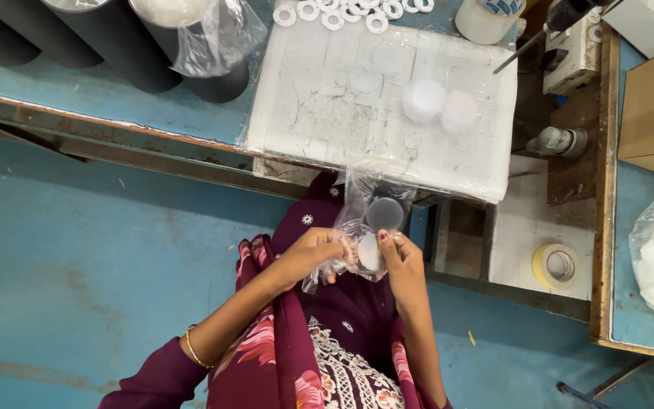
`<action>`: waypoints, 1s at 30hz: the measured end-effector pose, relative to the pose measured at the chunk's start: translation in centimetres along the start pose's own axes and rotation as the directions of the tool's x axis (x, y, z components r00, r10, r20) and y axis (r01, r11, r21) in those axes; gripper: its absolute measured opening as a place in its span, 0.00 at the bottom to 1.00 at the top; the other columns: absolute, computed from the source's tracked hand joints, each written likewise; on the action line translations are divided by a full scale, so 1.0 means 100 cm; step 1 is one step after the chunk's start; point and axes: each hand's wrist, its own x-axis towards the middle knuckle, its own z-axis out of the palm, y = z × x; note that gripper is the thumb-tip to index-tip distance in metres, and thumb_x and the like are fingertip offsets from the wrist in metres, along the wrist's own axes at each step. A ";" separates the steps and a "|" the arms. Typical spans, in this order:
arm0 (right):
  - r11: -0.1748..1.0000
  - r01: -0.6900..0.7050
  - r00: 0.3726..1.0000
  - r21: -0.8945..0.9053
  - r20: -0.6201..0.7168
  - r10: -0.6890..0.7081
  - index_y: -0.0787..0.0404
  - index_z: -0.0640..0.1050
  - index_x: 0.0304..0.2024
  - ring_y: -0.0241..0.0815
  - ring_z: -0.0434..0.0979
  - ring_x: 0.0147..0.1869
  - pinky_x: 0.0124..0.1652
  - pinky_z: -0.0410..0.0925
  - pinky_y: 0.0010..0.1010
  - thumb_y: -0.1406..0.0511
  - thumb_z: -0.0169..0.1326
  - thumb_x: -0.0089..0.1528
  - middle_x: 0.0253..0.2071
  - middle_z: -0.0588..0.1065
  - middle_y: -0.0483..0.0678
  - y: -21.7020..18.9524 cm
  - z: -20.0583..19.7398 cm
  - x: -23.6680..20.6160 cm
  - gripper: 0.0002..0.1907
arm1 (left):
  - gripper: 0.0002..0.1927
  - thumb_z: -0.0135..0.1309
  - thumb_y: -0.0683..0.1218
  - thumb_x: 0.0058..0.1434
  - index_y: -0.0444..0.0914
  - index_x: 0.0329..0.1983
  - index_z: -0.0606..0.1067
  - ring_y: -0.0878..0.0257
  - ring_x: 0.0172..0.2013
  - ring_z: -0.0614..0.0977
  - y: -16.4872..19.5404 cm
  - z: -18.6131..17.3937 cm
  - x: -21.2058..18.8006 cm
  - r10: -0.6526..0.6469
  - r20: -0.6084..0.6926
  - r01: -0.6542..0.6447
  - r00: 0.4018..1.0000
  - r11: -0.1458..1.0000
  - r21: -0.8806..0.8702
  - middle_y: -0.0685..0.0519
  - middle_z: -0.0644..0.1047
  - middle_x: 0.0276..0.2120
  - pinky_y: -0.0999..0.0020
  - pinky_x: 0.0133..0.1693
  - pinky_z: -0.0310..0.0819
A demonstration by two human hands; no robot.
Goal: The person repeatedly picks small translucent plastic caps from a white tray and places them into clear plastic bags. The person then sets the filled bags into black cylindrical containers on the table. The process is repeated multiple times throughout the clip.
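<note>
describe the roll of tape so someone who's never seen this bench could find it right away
Start at the big white foam slab on the blue bench, then drop to the lower white shelf off its right end. The roll of tape lies flat there, alone. It is a pale yellow ring with a wide open core, far larger than the small white washers at the slab's far edge.
</note>
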 end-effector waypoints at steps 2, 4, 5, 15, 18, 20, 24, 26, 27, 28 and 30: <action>0.969 0.078 0.986 -0.236 -0.129 -0.110 0.63 0.73 0.38 0.28 0.67 0.25 0.24 0.62 0.24 0.63 0.55 0.66 0.25 0.71 0.42 -0.009 0.003 -0.006 0.09 | 0.12 0.49 0.46 0.64 0.32 0.38 0.79 0.70 0.30 0.80 0.000 0.000 0.001 0.075 -0.050 -0.073 0.996 0.997 0.032 0.52 0.81 0.34 0.75 0.28 0.77; 0.867 0.247 0.906 -0.433 -0.214 -0.365 0.66 0.73 0.40 0.29 0.66 0.28 0.28 0.63 0.23 0.63 0.57 0.67 0.29 0.71 0.45 -0.020 0.004 -0.014 0.11 | 0.13 0.49 0.46 0.64 0.32 0.37 0.79 0.69 0.31 0.80 -0.001 0.001 0.002 0.121 -0.103 -0.109 0.987 0.987 0.118 0.51 0.80 0.34 0.75 0.28 0.77; 0.788 0.309 0.842 -0.532 -0.232 -0.487 0.67 0.73 0.41 0.30 0.66 0.30 0.31 0.64 0.23 0.64 0.58 0.67 0.31 0.72 0.47 -0.025 0.005 -0.017 0.11 | 0.13 0.50 0.46 0.64 0.31 0.36 0.79 0.67 0.28 0.80 -0.001 0.002 0.003 0.132 -0.133 -0.106 0.982 0.977 0.186 0.50 0.81 0.33 0.75 0.28 0.77; 0.989 -0.107 0.949 -0.104 0.285 0.133 0.68 0.77 0.50 0.30 0.75 0.31 0.23 0.67 0.23 0.62 0.55 0.65 0.32 0.78 0.44 -0.014 0.005 -0.004 0.16 | 0.14 0.50 0.43 0.68 0.28 0.30 0.75 0.66 0.35 0.78 -0.021 0.003 0.007 0.381 -0.042 -0.374 0.924 0.920 0.115 0.51 0.73 0.37 0.71 0.39 0.75; 0.983 -0.160 0.908 0.085 0.403 0.114 0.69 0.76 0.53 0.30 0.72 0.29 0.23 0.66 0.22 0.61 0.55 0.66 0.33 0.76 0.45 0.009 -0.016 0.002 0.18 | 0.19 0.44 0.40 0.56 0.29 0.47 0.78 0.64 0.25 0.77 -0.028 -0.003 0.012 0.123 -0.073 -0.138 0.990 0.959 -0.249 0.47 0.78 0.30 0.70 0.32 0.73; 0.943 -0.247 0.893 0.224 0.431 0.132 0.69 0.76 0.55 0.31 0.67 0.25 0.21 0.64 0.22 0.62 0.56 0.66 0.32 0.76 0.48 0.024 -0.028 0.004 0.20 | 0.17 0.44 0.40 0.58 0.24 0.44 0.75 0.61 0.28 0.79 -0.030 -0.005 0.014 0.188 -0.032 -0.188 0.982 0.932 -0.310 0.45 0.78 0.31 0.66 0.36 0.78; 0.740 -0.451 0.823 0.500 0.554 0.127 0.69 0.72 0.58 0.35 0.71 0.29 0.19 0.63 0.21 0.59 0.56 0.66 0.38 0.76 0.53 0.033 -0.048 0.010 0.23 | 0.24 0.41 0.42 0.55 0.21 0.49 0.76 0.59 0.28 0.80 -0.019 -0.010 0.008 0.174 0.022 -0.156 0.985 0.927 -0.341 0.42 0.80 0.33 0.66 0.35 0.79; 0.673 -0.491 0.809 0.553 0.577 0.116 0.71 0.70 0.59 0.36 0.71 0.30 0.19 0.64 0.21 0.59 0.55 0.65 0.42 0.76 0.58 0.027 -0.053 0.010 0.26 | 0.26 0.40 0.43 0.54 0.22 0.50 0.76 0.59 0.30 0.81 -0.010 -0.014 0.002 0.104 0.001 -0.098 0.995 0.940 -0.326 0.41 0.81 0.36 0.67 0.35 0.79; 0.696 -0.483 0.795 0.531 0.599 0.095 0.70 0.69 0.60 0.38 0.72 0.31 0.18 0.63 0.21 0.59 0.56 0.65 0.43 0.76 0.61 0.023 -0.053 0.010 0.27 | 0.27 0.39 0.43 0.53 0.23 0.51 0.76 0.59 0.31 0.81 -0.005 -0.016 0.000 0.070 -0.011 -0.070 0.997 0.945 -0.319 0.41 0.81 0.38 0.68 0.34 0.79; 0.719 -0.474 0.779 0.508 0.622 0.074 0.69 0.67 0.61 0.40 0.73 0.32 0.17 0.63 0.21 0.59 0.56 0.65 0.43 0.76 0.63 0.018 -0.053 0.010 0.27 | 0.27 0.39 0.43 0.53 0.22 0.51 0.75 0.60 0.31 0.81 -0.002 -0.018 -0.001 0.093 0.015 -0.084 0.996 0.950 -0.301 0.41 0.81 0.39 0.68 0.34 0.79; 0.757 -0.455 0.752 0.469 0.657 0.045 0.67 0.65 0.62 0.44 0.76 0.36 0.16 0.64 0.22 0.59 0.56 0.63 0.45 0.75 0.66 0.009 -0.052 0.009 0.29 | 0.27 0.40 0.41 0.53 0.21 0.52 0.74 0.61 0.32 0.80 0.001 -0.021 -0.002 0.138 0.070 -0.115 0.988 0.958 -0.264 0.41 0.81 0.43 0.67 0.35 0.80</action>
